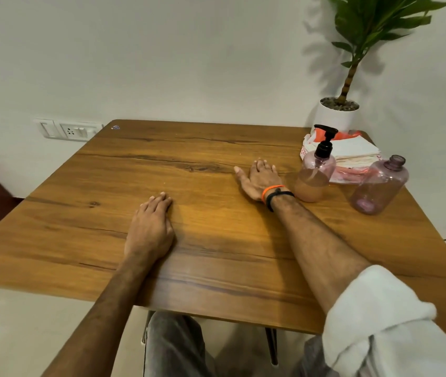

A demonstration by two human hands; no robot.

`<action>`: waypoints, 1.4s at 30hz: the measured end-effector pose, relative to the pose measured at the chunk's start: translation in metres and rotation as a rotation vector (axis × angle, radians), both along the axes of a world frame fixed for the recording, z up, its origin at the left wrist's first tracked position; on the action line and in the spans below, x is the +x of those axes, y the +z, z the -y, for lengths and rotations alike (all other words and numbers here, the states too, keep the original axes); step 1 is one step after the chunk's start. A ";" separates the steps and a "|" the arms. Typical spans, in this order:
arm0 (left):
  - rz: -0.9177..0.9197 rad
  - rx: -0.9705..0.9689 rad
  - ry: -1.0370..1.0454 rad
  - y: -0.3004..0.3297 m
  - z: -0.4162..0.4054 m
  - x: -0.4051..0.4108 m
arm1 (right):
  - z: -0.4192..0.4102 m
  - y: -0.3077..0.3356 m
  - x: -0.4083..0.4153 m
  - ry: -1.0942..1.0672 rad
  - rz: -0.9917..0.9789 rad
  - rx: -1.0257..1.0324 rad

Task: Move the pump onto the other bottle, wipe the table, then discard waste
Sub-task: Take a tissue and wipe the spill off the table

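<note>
While both hands, left hand [149, 225] and right hand [260, 178], lie flat and spread on the table [216, 240] holding nothing, the black pump [325, 141] looks light and rigid, best gripped at its collar with the part-full bottle [314, 176] steadied.

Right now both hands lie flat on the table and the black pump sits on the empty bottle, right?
Not quite. The head view shows the pump on the part-full bottle; the empty bottle stands open. Both hands, left and right, do lie on the table.

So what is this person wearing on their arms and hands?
Both hands are bare. The right hand has an orange band and a black band at the wrist, with a white sleeve rolled up the forearm. The left hand and arm show nothing worn.
</note>
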State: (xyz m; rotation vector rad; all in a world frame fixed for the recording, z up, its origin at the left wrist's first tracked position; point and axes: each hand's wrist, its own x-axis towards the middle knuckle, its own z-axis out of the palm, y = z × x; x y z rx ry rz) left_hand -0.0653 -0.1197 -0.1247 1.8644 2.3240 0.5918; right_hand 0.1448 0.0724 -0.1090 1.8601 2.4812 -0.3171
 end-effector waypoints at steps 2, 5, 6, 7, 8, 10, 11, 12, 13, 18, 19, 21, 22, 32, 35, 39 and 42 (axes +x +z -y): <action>-0.005 -0.006 -0.003 0.000 0.000 0.000 | 0.009 0.000 -0.017 0.042 0.003 -0.008; 0.003 -0.004 0.005 0.000 0.000 -0.001 | 0.036 -0.002 -0.047 0.239 -0.044 0.020; 0.005 -0.004 0.004 0.000 0.000 -0.001 | 0.047 -0.002 -0.057 0.323 -0.062 0.032; 0.005 -0.003 0.001 0.000 0.000 -0.001 | 0.058 -0.003 -0.065 0.412 -0.079 0.045; 0.005 -0.002 -0.003 0.000 0.000 -0.001 | 0.069 -0.005 -0.071 0.502 -0.094 0.055; 0.006 -0.002 -0.002 0.001 0.001 -0.001 | 0.087 -0.009 -0.072 0.670 -0.117 0.060; 0.007 -0.004 0.000 0.001 0.001 -0.001 | 0.092 -0.011 -0.066 0.738 -0.127 0.066; 0.009 -0.007 0.000 0.001 0.002 -0.001 | 0.094 -0.012 -0.058 0.786 -0.137 0.071; 0.014 -0.008 -0.002 0.001 0.002 -0.001 | 0.094 -0.012 -0.047 0.809 -0.147 0.070; 0.027 -0.015 -0.021 0.003 0.004 -0.002 | 0.068 0.004 0.008 0.599 -0.134 0.058; 0.027 -0.015 -0.021 0.003 0.004 -0.001 | 0.064 0.010 0.015 0.547 -0.158 0.041; 0.028 -0.014 -0.016 0.004 0.005 0.000 | 0.057 0.018 0.021 0.438 -0.287 0.024; 0.031 -0.014 -0.016 0.005 0.005 0.000 | 0.055 0.021 0.022 0.375 -0.368 0.043; 0.050 -0.017 -0.028 0.006 0.006 0.000 | 0.041 0.024 0.010 0.332 -0.424 0.106; 0.040 -0.002 -0.015 0.004 0.003 -0.001 | 0.039 0.023 0.008 0.328 -0.425 0.125; 0.039 -0.001 -0.007 0.004 0.003 0.000 | 0.049 0.019 0.010 0.363 -0.473 0.122; 0.046 0.006 -0.007 0.004 0.003 0.001 | 0.061 0.012 0.014 0.418 -0.522 0.125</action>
